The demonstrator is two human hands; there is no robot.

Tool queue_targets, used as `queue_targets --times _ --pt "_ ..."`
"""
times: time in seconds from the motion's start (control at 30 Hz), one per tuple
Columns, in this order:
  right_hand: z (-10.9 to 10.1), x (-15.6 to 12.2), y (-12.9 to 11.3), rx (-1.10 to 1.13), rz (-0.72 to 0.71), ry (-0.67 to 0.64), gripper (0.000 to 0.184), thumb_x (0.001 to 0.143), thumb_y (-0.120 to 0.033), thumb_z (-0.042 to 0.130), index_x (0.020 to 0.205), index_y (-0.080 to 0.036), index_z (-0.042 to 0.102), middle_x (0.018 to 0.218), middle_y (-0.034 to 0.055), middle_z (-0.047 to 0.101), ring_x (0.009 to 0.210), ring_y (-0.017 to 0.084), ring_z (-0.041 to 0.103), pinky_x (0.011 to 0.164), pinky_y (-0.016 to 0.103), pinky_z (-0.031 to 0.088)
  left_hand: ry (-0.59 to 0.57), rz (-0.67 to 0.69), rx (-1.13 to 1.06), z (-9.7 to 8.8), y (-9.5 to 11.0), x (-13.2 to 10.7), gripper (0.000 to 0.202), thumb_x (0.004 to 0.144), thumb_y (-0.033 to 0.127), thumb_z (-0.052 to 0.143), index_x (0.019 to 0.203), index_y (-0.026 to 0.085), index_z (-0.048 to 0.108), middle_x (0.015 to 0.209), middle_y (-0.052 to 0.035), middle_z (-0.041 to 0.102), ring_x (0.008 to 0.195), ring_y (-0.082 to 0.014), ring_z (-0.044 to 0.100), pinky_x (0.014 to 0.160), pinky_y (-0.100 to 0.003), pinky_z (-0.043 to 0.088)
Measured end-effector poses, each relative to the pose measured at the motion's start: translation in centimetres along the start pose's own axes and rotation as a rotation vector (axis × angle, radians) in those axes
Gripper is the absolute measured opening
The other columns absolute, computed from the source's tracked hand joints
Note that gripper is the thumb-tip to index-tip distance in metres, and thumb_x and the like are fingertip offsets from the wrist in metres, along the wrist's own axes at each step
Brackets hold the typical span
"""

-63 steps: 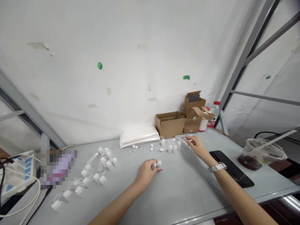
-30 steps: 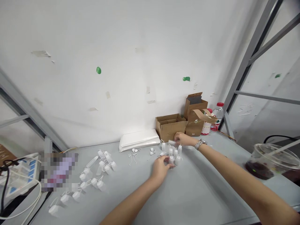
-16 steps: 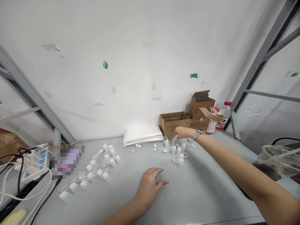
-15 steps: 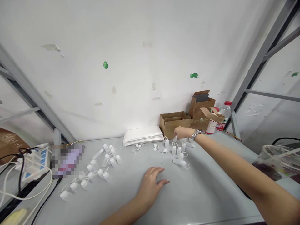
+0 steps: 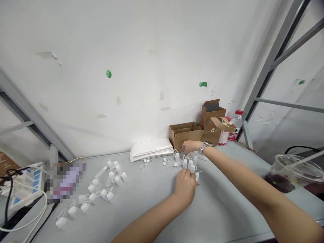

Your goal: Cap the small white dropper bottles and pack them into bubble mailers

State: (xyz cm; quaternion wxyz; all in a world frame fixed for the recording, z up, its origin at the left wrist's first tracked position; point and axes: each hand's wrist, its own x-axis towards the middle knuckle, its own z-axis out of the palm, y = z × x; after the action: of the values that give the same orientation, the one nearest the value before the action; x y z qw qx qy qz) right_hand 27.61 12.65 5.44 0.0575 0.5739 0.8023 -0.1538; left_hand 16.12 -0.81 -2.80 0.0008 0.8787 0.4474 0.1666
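Observation:
A cluster of small white bottles (image 5: 188,163) with tethered caps stands on the grey table (image 5: 217,209) in front of a cardboard box (image 5: 184,133). My left hand (image 5: 186,185) reaches into the near side of the cluster, its fingers curled round a small white bottle (image 5: 197,176). My right hand (image 5: 188,146), with a metal watch (image 5: 202,147) on its wrist, hovers over the far side of the cluster next to the box. Its fingers are pinched together on something too small to make out.
More white bottles (image 5: 108,184) lie scattered at the left. A stack of white sheets (image 5: 151,150) rests by the wall. A brown paper bag (image 5: 214,127), a water bottle (image 5: 236,122), a plastic cup (image 5: 295,170) and a power strip (image 5: 19,185) ring the table.
My left hand has lifted off the table and moved forward and right into the bottle cluster, closing its fingers. My right hand has stayed by the box, shifting slightly left.

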Motion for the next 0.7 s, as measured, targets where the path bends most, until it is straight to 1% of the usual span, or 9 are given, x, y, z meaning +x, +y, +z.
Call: queue_targets --times 0.13,0.2,0.27,0.37,0.43,0.47,0.53,0.6,0.7 --pt "-0.6 -0.5 0.5 -0.025 -0.016 0.047 0.031 0.065 -0.046 0.064 0.075 -0.017 0.068 0.078 0.0083 0.069 0.071 0.022 0.062 0.057 0.025 0.040 -0.091 -0.023 -0.012 -0.2 0.0 -0.3 0.009 0.076 0.018 0.056 0.081 0.014 0.062 0.084 -0.0087 0.062 0.086 -0.0226 0.054 0.069 -0.033 0.043" --pt "-1.0 -1.4 0.8 -0.019 -0.002 0.094 0.036 0.071 -0.051 0.056 0.076 -0.017 0.067 0.075 0.0087 0.069 0.068 0.022 0.062 0.056 0.025 0.039 -0.118 -0.031 -0.034 -0.5 -0.2 -0.8 0.013 0.078 0.012 0.051 0.083 0.014 0.062 0.086 -0.0097 0.061 0.087 -0.0233 0.053 0.071 -0.035 0.043" --pt "-1.3 -2.9 0.9 -0.024 0.027 0.172 0.039 0.077 -0.050 0.049 0.080 -0.016 0.066 0.079 0.0110 0.068 0.074 0.023 0.062 0.059 0.026 0.040 -0.109 -0.050 -0.109 -0.9 -0.9 -1.4 0.018 0.079 0.009 0.047 0.087 0.014 0.062 0.090 -0.0100 0.060 0.089 -0.0233 0.052 0.074 -0.036 0.043" --pt "-1.0 -6.8 0.3 0.017 0.060 0.398 0.041 0.086 -0.047 0.035 0.095 -0.016 0.060 0.096 0.0127 0.063 0.089 0.023 0.058 0.070 0.028 0.040 -0.047 -0.147 -0.383 -1.6 -2.2 -2.3 0.020 0.079 0.012 0.048 0.093 0.018 0.061 0.093 -0.0071 0.059 0.092 -0.0209 0.051 0.080 -0.036 0.042" --pt "0.3 -9.8 -0.8 0.274 0.034 0.689 0.040 0.086 -0.049 0.035 0.094 -0.019 0.060 0.089 0.0076 0.064 0.080 0.019 0.058 0.068 0.027 0.041 -0.001 -0.262 -0.652 -2.3 -2.9 -2.8 0.020 0.077 0.013 0.050 0.092 0.019 0.061 0.093 -0.0052 0.059 0.091 -0.0182 0.052 0.082 -0.033 0.042" --pt "1.2 -11.2 -1.4 0.408 0.037 0.750 0.042 0.085 -0.050 0.034 0.094 -0.019 0.060 0.080 0.0056 0.063 0.071 0.017 0.057 0.063 0.026 0.042 0.017 -0.314 -0.782 -2.7 -3.1 -2.9 0.018 0.076 0.014 0.051 0.091 0.019 0.061 0.093 -0.0045 0.059 0.089 -0.0171 0.053 0.081 -0.032 0.043" --pt "3.6 -13.4 -2.9 0.612 0.028 0.715 0.044 0.080 -0.053 0.042 0.101 -0.018 0.058 0.065 0.0018 0.058 0.059 0.016 0.053 0.056 0.026 0.043 0.034 -0.361 -0.979 -3.4 -2.9 -3.1 0.016 0.074 0.017 0.054 0.088 0.019 0.061 0.091 -0.0037 0.060 0.085 -0.0158 0.055 0.079 -0.030 0.044" --pt "6.1 -14.8 -4.2 0.733 0.019 0.651 0.045 0.074 -0.052 0.052 0.103 -0.018 0.058 0.063 -0.0001 0.054 0.058 0.015 0.051 0.055 0.025 0.044 0.018 -0.322 -1.079 -4.0 -2.1 -3.1 0.015 0.072 0.017 0.056 0.085 0.019 0.063 0.089 -0.0031 0.061 0.083 -0.0154 0.055 0.078 -0.029 0.044" --pt "8.7 -15.7 -5.4 0.785 0.048 0.639 0.032 0.075 -0.048 0.053 0.087 -0.020 0.065 0.067 0.0007 0.053 0.060 0.014 0.050 0.057 0.025 0.044 -0.029 -0.257 -1.113 -4.4 -0.8 -3.0 0.012 0.069 0.017 0.059 0.079 0.020 0.065 0.084 -0.0024 0.062 0.082 -0.0154 0.055 0.077 -0.027 0.043"
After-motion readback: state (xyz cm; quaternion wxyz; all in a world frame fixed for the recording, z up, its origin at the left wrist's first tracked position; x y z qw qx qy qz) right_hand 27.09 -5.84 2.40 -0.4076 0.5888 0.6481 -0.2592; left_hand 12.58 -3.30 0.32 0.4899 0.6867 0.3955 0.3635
